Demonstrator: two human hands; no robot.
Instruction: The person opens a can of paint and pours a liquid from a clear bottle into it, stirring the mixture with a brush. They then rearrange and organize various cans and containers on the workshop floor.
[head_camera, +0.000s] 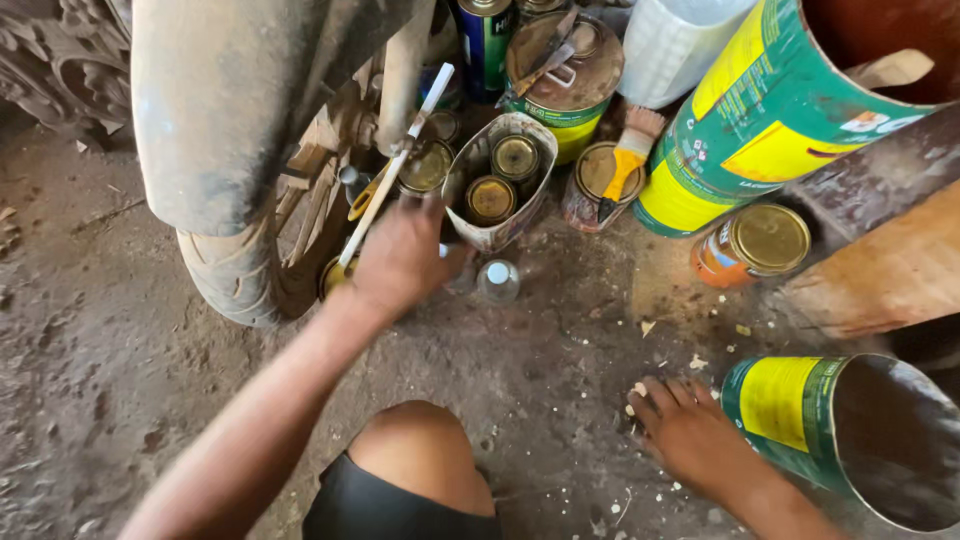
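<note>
Hands first: the left hand (400, 258) was stretched forward off a long bare arm, fingers curled shut around the lower part of a white stick (392, 172) that ran up and away at a slant toward the motorbike. That stick was leaning across the edge of a cut-open can (497, 180) which had two small gold-lidded tins sitting inside it. The right hand (688, 430) was down flat on the dirt floor (110, 370), fingers spread and holding nothing, pressed just beside a green and yellow can (830, 430) lying on its side with the open mouth facing out. A bent knee (415, 445) sat between the two arms.

Moving out from there, a small clear bottle with a white cap (497, 279) stood just past the left hand. A yellow-handled paintbrush (626, 160) rested across an open rusty tin, and a small orange tin with a gold lid (752, 243) lay tilted nearby. A bigger green and yellow drum (770, 110) leaned over behind those. The motorbike tyre and dusty mudguard (215, 130) filled the left side.

Floor was packed dirt, pretty grimy, with pale wood chips scattered around the right hand. Whole corner looked like a cluttered workshop.
</note>
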